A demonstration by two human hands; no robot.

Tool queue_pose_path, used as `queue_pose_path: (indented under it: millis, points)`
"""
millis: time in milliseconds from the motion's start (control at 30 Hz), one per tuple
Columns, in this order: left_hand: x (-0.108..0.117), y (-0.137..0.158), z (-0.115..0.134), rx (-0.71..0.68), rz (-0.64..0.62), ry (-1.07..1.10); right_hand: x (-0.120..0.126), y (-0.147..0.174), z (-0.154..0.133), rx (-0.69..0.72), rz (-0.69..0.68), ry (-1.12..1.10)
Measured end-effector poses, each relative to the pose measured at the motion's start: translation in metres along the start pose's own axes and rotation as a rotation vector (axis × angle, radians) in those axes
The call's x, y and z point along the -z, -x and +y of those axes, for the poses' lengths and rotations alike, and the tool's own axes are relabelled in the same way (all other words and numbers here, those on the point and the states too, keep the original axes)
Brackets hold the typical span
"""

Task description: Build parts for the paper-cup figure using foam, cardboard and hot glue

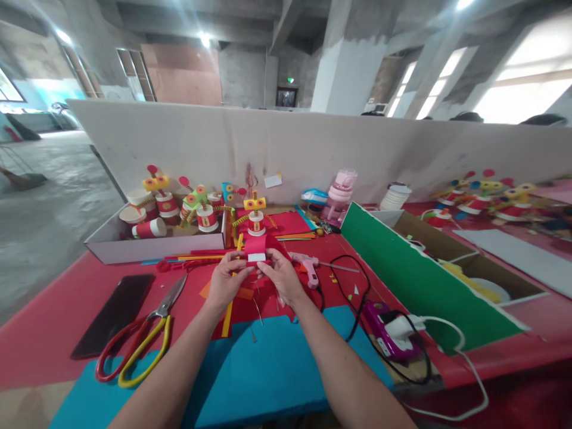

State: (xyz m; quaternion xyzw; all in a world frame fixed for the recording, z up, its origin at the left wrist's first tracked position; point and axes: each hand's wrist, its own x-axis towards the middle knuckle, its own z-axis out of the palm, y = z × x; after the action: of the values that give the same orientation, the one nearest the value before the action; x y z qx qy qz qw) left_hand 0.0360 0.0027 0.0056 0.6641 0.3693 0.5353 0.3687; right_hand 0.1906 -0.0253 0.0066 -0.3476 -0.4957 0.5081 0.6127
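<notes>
My left hand and my right hand are raised close together over the middle of the table. Between their fingertips they hold a curved piece of red paper with a small white rectangle on the side facing me. Fingers of both hands are closed on its edges. Just beyond it stands a paper-cup figure with a yellow head and springy folded arms. A pink hot glue gun lies right of my right hand. Orange and yellow paper strips lie under my hands.
Scissors and a black phone lie at left. A white box holds cups and several cup figures. At right are a green-sided box, a purple power strip with cables, and a pink bottle.
</notes>
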Motion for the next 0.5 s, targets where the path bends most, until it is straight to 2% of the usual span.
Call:
queue_pose_path:
  millis: [167,267,400,500]
  points:
    - [-0.004,0.002,-0.007,0.11,0.028,0.079,-0.005,0.002,-0.006,-0.029,-0.005,0.027]
    - [-0.005,0.004,-0.008,0.101,0.045,0.094,0.001,0.008,-0.018,-0.06,0.048,0.095]
    - [-0.005,0.005,-0.008,0.044,0.077,0.083,0.04,0.021,-0.039,0.023,0.241,0.382]
    - [-0.005,0.005,-0.01,0.018,0.075,0.068,0.081,0.026,-0.048,0.02,0.472,0.871]
